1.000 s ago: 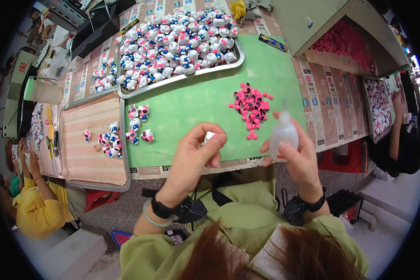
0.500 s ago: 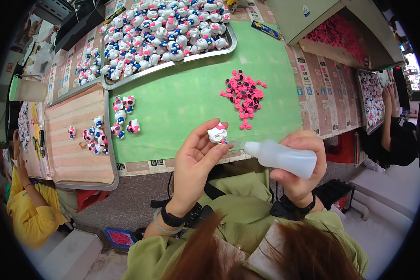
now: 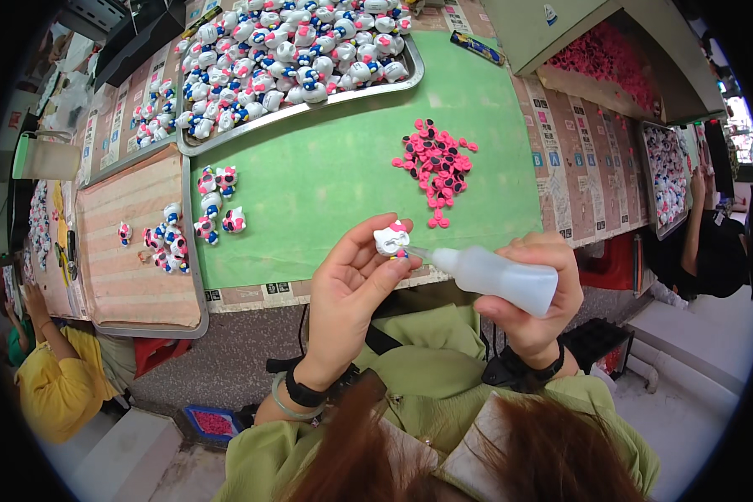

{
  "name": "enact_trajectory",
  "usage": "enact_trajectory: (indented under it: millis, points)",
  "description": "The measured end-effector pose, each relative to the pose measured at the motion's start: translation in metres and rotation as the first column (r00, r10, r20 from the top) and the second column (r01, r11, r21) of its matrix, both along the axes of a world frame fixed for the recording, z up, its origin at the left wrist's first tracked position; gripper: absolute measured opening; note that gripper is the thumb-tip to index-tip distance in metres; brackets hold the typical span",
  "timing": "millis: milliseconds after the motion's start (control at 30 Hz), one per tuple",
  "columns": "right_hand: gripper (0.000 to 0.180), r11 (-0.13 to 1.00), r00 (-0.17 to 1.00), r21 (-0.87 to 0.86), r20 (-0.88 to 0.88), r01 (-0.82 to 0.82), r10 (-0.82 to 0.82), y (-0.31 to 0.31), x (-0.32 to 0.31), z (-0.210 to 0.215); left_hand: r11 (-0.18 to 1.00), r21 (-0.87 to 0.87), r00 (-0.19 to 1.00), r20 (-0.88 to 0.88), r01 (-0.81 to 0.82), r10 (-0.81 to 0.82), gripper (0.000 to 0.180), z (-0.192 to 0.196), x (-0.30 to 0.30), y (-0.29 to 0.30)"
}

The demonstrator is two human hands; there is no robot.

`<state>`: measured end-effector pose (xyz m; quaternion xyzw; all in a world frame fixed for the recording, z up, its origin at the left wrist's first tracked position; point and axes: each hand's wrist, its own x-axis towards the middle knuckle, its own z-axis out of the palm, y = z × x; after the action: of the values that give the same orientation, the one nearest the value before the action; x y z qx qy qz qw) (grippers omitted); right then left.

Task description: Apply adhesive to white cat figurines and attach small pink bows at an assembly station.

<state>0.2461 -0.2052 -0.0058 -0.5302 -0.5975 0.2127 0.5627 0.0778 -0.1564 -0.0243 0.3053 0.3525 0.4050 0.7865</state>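
My left hand (image 3: 350,289) pinches a small white cat-shaped figurine (image 3: 391,238) with a pink bow, held up over the near table edge. My right hand (image 3: 534,305) grips a translucent white squeeze bottle (image 3: 498,274) lying sideways, its nozzle tip touching the figurine. On the green mat (image 3: 335,180) beyond lies a pile of small pink bows (image 3: 435,163). Several finished figurines (image 3: 213,201) stand at the mat's left edge.
A metal tray (image 3: 406,79) heaped with white figurines sits at the back. A striped tray (image 3: 125,276) at left holds a few more. A box of pink parts (image 3: 611,63) is at right. One person in yellow sits at left, another in black at right.
The bottle has swung from upright to sideways and its nozzle has reached the figurine. My left hand has brought the figurine up toward it.
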Motion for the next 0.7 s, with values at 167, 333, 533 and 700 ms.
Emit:
enact_trajectory:
  millis: [167,333,533,700]
  points:
    - [0.045,1.000,1.000,-0.015,0.018,-0.017,0.017,0.0011,-0.0001,0.0042,1.000,0.013,1.000,-0.024,-0.006,0.006,0.039,-0.0003,0.0007,0.0000]
    - [0.044,1.000,1.000,-0.005,-0.022,-0.005,0.004,0.0004,0.0038,0.0048,1.000,0.003,1.000,-0.030,-0.005,0.005,0.039,0.0003,-0.0014,0.0011]
    - [0.044,0.999,1.000,-0.015,-0.006,0.030,-0.030,-0.0014,0.0046,0.0035,0.999,-0.042,1.000,0.026,-0.006,0.007,0.040,-0.0001,-0.0013,0.0005]
    - [0.045,1.000,1.000,0.013,0.001,0.013,-0.013,0.0013,0.0043,0.0034,0.999,-0.054,0.999,0.035,-0.005,0.007,0.040,0.0015,-0.0004,0.0004]
